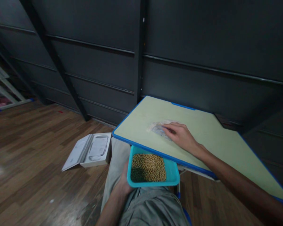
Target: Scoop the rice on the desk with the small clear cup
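Single head-worn view, looking forward and down. Right hand (182, 135) near, ahead; left hand (122, 185) closer, below it. Dark wall (179, 47) beyond both.

No readable text

We find no legible words, labels, brands or numbers; the open white box (91, 150) on the floor shows only blurred, unreadable surfaces.
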The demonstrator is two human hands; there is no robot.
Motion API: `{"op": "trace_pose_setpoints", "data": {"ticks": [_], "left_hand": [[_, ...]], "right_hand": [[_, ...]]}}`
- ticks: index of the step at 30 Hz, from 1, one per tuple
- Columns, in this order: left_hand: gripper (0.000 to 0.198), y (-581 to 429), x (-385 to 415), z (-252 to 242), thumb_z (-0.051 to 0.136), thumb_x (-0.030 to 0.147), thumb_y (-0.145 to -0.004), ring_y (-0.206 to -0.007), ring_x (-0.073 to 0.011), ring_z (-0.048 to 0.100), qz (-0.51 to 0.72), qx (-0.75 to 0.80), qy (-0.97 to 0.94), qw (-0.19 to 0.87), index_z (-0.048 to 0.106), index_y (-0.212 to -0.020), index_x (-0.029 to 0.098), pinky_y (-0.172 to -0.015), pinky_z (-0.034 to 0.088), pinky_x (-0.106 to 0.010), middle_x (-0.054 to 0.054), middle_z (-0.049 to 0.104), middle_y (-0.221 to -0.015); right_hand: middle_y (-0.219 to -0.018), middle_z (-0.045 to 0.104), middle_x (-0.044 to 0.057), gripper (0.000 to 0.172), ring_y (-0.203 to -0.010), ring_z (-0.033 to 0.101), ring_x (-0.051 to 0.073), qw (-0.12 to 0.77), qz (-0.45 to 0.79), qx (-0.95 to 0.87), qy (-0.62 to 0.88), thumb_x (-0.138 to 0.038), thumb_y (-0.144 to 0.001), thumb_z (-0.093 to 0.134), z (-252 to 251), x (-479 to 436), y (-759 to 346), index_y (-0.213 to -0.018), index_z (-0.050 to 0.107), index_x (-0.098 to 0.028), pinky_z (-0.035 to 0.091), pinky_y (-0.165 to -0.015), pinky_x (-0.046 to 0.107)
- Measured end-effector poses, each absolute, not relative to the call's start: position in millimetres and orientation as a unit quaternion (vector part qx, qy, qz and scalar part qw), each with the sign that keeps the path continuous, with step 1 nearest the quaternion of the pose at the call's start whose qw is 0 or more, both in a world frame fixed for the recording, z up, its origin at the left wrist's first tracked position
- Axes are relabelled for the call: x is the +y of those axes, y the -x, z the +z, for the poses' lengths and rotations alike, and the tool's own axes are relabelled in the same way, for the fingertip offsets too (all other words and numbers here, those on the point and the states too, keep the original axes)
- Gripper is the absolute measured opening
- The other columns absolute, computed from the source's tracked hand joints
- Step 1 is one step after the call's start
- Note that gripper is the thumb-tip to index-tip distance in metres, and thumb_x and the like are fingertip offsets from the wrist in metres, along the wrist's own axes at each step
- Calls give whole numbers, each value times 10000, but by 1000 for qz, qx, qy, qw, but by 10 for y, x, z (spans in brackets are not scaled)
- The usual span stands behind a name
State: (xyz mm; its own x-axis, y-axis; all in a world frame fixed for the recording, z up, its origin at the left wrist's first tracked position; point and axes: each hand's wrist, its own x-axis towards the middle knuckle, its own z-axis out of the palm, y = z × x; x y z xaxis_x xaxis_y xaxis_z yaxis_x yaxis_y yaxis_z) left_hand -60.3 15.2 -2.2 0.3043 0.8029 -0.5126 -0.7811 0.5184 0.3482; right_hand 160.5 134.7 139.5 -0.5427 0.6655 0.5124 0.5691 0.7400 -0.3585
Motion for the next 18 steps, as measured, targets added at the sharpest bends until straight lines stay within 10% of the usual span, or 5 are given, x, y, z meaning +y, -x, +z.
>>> {"op": "trace_pose_setpoints", "data": {"ticks": [18], "left_hand": [[97,632,136,-96,657,160,-603,-1266,-360,631,497,372,-22,784,610,-571,238,-1083,498,-501,-101,822,-918]], "right_hand": [[-984,763,94,292,-893,696,228,386,19,-822,418,-272,-979,529,1415,1688,-1967,-1116,772,-183,519,-826,376]]}}
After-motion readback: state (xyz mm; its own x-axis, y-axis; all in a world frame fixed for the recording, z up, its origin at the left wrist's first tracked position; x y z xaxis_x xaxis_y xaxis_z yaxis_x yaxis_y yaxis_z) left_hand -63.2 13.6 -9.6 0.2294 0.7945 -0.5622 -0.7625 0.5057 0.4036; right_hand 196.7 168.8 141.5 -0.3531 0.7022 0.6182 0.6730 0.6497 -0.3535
